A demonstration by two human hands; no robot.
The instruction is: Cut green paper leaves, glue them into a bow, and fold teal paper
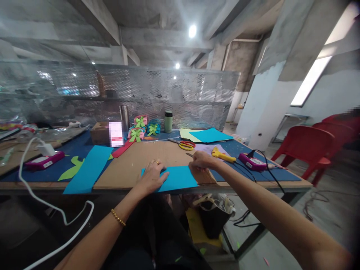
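Observation:
A bright blue foam or paper sheet (178,179) lies on a brown cardboard (123,168) at the table's front edge. My left hand (153,175) rests on the sheet's left part, fingers stretched out. At the sheet's right edge my right hand (201,161) is closed round a slim dark tool (189,154). Only one end of the tool sticks out past the fingers, so its kind is hidden. Just beyond that hand lie scissors (186,144) with red and yellow handles.
A yellow glue gun (223,154) and a purple power strip (253,162) with cables lie right. Left are a long blue strip (89,168), another purple power strip (45,160) and a white cable (21,165). Behind stand a green bottle (168,123) and bow-decorated pieces (136,134).

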